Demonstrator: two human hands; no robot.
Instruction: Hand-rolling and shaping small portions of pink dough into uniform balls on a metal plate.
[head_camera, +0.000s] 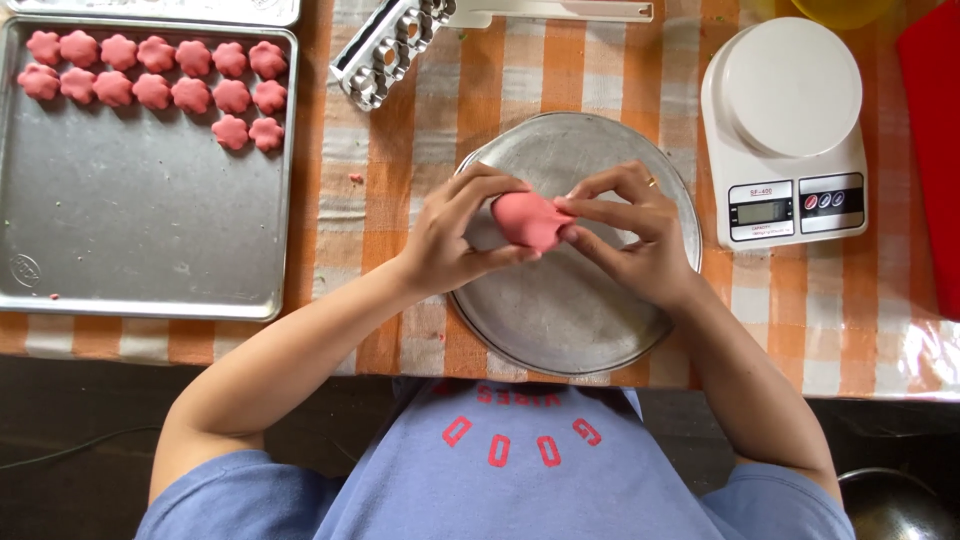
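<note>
- Presently, both hands work one pink dough lump, held above the round pan at the table's near edge.
- Left hand: fingers and thumb closed on the lump's left side, cupping it.
- Right hand: fingertips pinched on the lump's right edge; a ring shows on one finger.
- Lump is smooth and roundish, not flower-shaped; judged unfinished, shaping in hand.
- Finished work: sixteen pink flower pieces lie on the tray, two full rows along the far edge and two pieces starting a third.
- Most of the tray is bare metal, so by my judgement the batch is at an early-to-middle stage.
- White mould lies beyond the pan, untouched.
- Scale stands right of the pan, platform bare.
- Round pan carries no other dough that I can see; a dough crumb lies on the cloth.
</note>
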